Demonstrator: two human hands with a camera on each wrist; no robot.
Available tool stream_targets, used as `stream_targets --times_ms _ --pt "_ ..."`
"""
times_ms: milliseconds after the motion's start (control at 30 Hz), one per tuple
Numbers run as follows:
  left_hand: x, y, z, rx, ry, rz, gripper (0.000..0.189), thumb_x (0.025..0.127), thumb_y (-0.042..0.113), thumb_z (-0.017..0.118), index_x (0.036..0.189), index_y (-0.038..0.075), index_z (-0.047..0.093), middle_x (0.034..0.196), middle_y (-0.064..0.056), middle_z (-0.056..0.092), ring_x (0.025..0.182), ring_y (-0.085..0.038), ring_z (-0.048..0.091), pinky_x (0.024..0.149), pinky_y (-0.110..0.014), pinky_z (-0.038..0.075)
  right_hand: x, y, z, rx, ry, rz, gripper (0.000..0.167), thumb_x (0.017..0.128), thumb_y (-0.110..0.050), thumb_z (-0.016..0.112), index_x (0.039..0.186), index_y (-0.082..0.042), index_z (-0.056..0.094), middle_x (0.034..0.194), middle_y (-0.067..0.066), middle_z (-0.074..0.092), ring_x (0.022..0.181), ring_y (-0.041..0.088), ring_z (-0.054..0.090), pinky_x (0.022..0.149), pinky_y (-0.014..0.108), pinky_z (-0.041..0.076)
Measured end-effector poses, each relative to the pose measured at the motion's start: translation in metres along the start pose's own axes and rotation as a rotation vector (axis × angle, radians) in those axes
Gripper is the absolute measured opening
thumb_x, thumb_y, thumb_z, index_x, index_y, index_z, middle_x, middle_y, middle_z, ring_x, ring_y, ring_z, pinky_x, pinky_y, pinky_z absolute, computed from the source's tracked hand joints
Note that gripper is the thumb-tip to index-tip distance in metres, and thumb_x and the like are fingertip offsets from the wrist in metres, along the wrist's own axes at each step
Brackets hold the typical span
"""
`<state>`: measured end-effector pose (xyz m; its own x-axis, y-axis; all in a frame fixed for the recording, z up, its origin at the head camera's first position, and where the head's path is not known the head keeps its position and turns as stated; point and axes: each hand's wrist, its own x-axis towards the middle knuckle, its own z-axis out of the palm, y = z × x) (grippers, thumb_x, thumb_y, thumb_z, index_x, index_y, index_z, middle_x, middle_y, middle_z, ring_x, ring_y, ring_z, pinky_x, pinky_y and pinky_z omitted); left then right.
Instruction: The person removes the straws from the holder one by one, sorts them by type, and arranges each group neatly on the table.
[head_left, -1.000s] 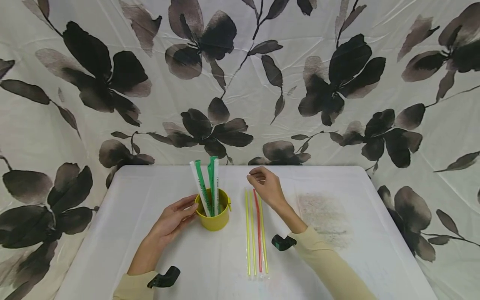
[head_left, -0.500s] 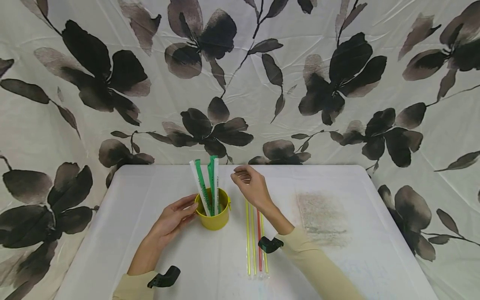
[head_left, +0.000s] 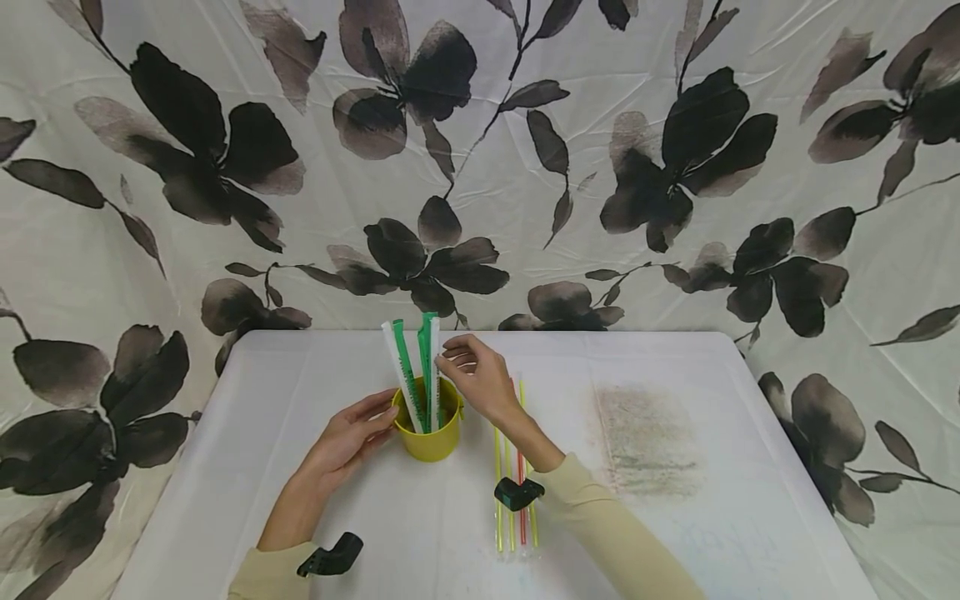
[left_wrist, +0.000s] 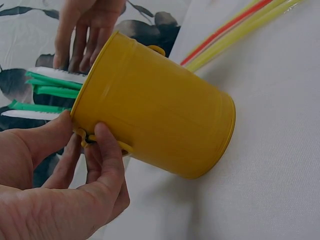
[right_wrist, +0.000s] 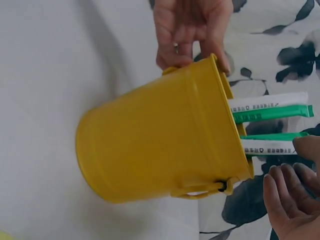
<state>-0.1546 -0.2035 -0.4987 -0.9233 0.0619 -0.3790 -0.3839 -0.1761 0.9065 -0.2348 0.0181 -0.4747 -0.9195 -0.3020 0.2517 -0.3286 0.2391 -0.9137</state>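
A flowered cloth (head_left: 480, 175) hangs behind a white surface (head_left: 420, 525), which has a grey-brown smudge (head_left: 651, 442) towards its right. The right arm, in a cream sleeve (head_left: 611, 525), reaches across three yellow straws (head_left: 498, 517) and one red straw (head_left: 522, 529), hiding part of their length; a black device (head_left: 519, 493) by that wrist also stands in the way. The straws lie side by side, pointing away from the person.

The yellow bucket (head_left: 429, 446) stands on the surface just left of them, upright, mouth up, its long axis vertical. The left hand (head_left: 347, 439) has its grip on the bucket's left side at the rim. The right hand (head_left: 483, 383) is raised beside the packets, its grip loose, fingers bent with a gap to the thumb; I cannot tell whether it touches them. White packets (head_left: 435, 400) and green packets (head_left: 406, 358) stand in the bucket, rising well above its rim; the left pair leans left, the right pair is nearly upright.

The left wrist view shows the left thumb at the rim and a finger against the handle, while the right wrist view shows dark print along the packets
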Motion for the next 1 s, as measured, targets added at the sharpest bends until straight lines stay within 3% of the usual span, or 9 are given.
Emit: stream_targets --times_ms 100,333,833,1000 --pt "0.0 0.0 0.001 -0.002 -0.005 0.001 0.058 0.103 0.012 0.064 0.155 0.0 0.041 0.151 -0.017 0.043 0.11 -0.008 0.063 0.104 -0.028 0.052 0.0 0.0 0.004 0.007 -0.002 0.002 0.027 0.098 -0.015 0.072 0.119 -0.001 0.066 0.109 0.013 0.072 0.099 0.026 0.069 0.089 0.034 0.06" --pt "0.0 0.001 0.002 -0.001 -0.005 0.005 0.057 0.104 0.012 0.064 0.155 0.0 0.041 0.151 -0.017 0.043 0.111 -0.008 0.063 0.105 -0.029 0.051 0.001 -0.002 0.007 -0.014 -0.021 0.033 0.022 0.096 -0.011 0.074 0.114 0.0 0.067 0.106 0.013 0.07 0.097 0.024 0.067 0.086 0.025 0.058" --pt "0.002 0.002 0.003 -0.018 0.004 -0.003 0.057 0.103 0.011 0.064 0.154 -0.001 0.041 0.15 -0.017 0.043 0.111 -0.008 0.063 0.106 -0.03 0.051 0.003 -0.001 0.003 -0.066 -0.012 0.024 0.017 0.098 -0.009 0.07 0.113 0.0 0.068 0.106 0.012 0.072 0.096 0.025 0.071 0.087 0.03 0.06" --pt "0.003 0.003 0.002 -0.006 0.022 -0.012 0.057 0.103 0.011 0.065 0.154 0.0 0.042 0.151 -0.017 0.043 0.11 -0.008 0.063 0.104 -0.029 0.052 0.005 -0.005 -0.004 -0.021 -0.02 0.013 0.018 0.099 -0.008 0.07 0.115 -0.001 0.067 0.107 0.014 0.072 0.097 0.027 0.072 0.086 0.032 0.061"
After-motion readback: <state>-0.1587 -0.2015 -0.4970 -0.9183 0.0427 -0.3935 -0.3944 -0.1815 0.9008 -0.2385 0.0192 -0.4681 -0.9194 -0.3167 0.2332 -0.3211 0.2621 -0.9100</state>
